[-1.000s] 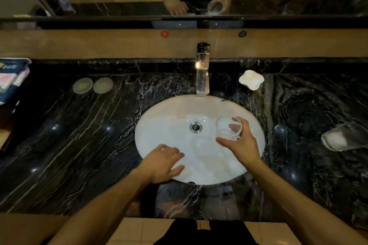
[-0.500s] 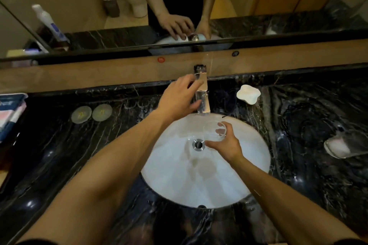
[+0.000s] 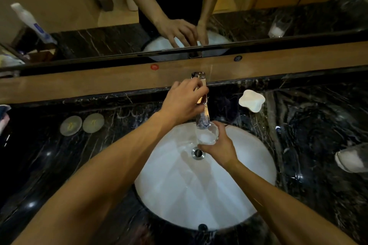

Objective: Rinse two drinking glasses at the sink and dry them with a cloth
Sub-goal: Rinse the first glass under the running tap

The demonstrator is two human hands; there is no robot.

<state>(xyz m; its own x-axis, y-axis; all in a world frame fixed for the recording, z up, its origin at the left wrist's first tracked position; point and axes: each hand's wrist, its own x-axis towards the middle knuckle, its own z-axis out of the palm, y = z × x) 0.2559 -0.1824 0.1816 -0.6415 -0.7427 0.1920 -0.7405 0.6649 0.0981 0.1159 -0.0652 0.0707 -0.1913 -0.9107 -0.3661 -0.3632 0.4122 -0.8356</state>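
Observation:
My right hand [image 3: 220,148] grips a clear drinking glass [image 3: 207,135] and holds it right under the spout of the chrome faucet [image 3: 203,113], above the white oval sink [image 3: 229,195]. My left hand [image 3: 184,100] reaches over the faucet, its fingers curled around the handle at the top. I cannot tell whether water is flowing. A second glass [image 3: 351,158] with something white inside lies on its side on the counter at the far right edge.
Black marble counter [image 3: 59,165] surrounds the sink. A white soap dish [image 3: 252,100] sits right of the faucet, two round coasters [image 3: 81,124] on the left. The drain [image 3: 198,153] lies just left of my right hand. A mirror and wooden ledge [image 3: 99,83] run behind.
My left hand rose from the sink's front rim to the faucet handle. My right hand carried the glass up and left until it sat under the spout.

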